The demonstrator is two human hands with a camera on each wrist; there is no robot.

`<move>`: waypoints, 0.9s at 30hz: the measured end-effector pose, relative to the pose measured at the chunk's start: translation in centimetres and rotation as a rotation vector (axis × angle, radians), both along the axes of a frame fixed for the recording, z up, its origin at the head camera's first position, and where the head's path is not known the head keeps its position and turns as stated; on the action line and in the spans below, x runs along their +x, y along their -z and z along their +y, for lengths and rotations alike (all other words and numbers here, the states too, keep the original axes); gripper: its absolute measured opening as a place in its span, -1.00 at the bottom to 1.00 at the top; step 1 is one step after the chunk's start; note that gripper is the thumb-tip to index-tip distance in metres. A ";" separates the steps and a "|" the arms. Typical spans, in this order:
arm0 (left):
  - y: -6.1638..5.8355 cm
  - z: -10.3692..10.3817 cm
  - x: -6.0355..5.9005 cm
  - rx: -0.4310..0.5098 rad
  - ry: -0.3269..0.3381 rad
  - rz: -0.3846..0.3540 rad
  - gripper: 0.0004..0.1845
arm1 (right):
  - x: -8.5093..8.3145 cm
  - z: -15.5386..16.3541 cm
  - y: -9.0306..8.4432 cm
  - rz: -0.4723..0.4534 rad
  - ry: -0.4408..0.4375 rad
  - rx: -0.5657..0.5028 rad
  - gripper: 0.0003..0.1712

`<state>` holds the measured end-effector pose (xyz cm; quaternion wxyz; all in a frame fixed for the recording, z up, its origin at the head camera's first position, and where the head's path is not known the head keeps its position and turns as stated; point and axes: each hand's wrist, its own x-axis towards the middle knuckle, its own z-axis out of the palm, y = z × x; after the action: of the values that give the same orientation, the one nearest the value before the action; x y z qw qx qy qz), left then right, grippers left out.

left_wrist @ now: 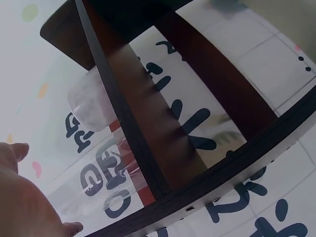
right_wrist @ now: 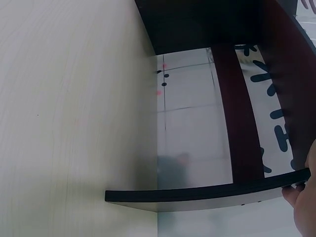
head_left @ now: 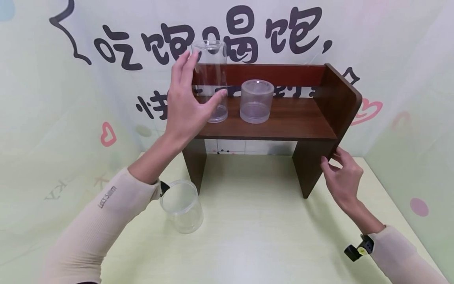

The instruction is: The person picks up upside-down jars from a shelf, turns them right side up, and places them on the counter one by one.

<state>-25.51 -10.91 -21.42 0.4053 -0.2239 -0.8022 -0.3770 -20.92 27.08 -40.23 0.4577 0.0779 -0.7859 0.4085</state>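
**While the right hand (head_left: 343,179) grips the shelf (head_left: 287,118), the left hand (head_left: 188,104) spreads about a tall clear jar (head_left: 212,77)**

As I see it from the room, the dark wooden shelf is the biggest thing to manage, standing on the bench (head_left: 248,213) ahead of both hands. The right hand pinches the front edge of the right side panel (head_left: 335,100); a light, steady hold there should, I judge, stop it shifting without tugging it.

The tall clear jar appears to stand on the upper board, just beyond the left hand, whose fingers and thumb lie spread around it; whether they press on it I cannot tell. Being slim for its height, it would be best kept upright, with thumb and fingers parted evenly if let go. Care is wanted, too, with the wide jar (head_left: 187,215) on the bench below the left wrist, and the short jar (head_left: 257,104) just right of the left thumb.

As for writing, the backdrop (head_left: 71,130) beyond both hands carries bold black characters (head_left: 241,19), 吃饱喝饱, over a second line beginning 快 (head_left: 156,106), much of it hidden. Far smaller, the left sleeve (head_left: 88,232) reads "Lets Slim" (head_left: 107,197). I can make out no label on any jar.
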 end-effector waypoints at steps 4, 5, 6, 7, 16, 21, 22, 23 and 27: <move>-0.7 0.4 -0.9 0.010 -0.027 0.020 -0.06 | 0.0 0.0 0.0 -0.002 0.000 -0.001 -0.62; -0.8 0.5 -1.1 0.008 -0.035 0.013 -0.06 | 0.0 0.0 0.0 -0.001 0.000 -0.002 -0.62; -1.0 0.5 -1.3 0.007 -0.044 0.000 -0.06 | 0.0 -0.1 0.0 0.000 -0.001 -0.004 -0.62; -1.2 0.6 -1.5 0.006 -0.053 -0.015 -0.06 | 0.0 0.0 0.0 0.001 -0.001 -0.005 -0.62; -2.2 1.2 -3.2 -0.040 -0.126 -0.062 -0.09 | 0.0 0.0 0.1 0.008 0.005 -0.003 -0.61; -2.5 1.6 -3.9 -0.053 -0.155 -0.063 -0.18 | -0.1 0.0 0.2 0.007 0.005 -0.009 -0.60; -2.5 1.7 -4.0 -0.052 -0.160 -0.062 -0.20 | -0.1 0.0 0.3 0.005 0.005 -0.010 -0.60; -2.6 1.8 -4.1 -0.049 -0.163 -0.060 -0.22 | -0.2 0.0 0.3 0.004 0.006 -0.010 -0.60; -2.9 2.1 -4.4 -0.044 -0.173 -0.060 -0.31 | -0.2 0.0 0.3 0.006 0.006 -0.009 -0.60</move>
<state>-29.88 -8.86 -18.56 0.4071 -0.1513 -0.8383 -0.3296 -21.10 27.06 -40.50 0.4615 0.0749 -0.7830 0.4103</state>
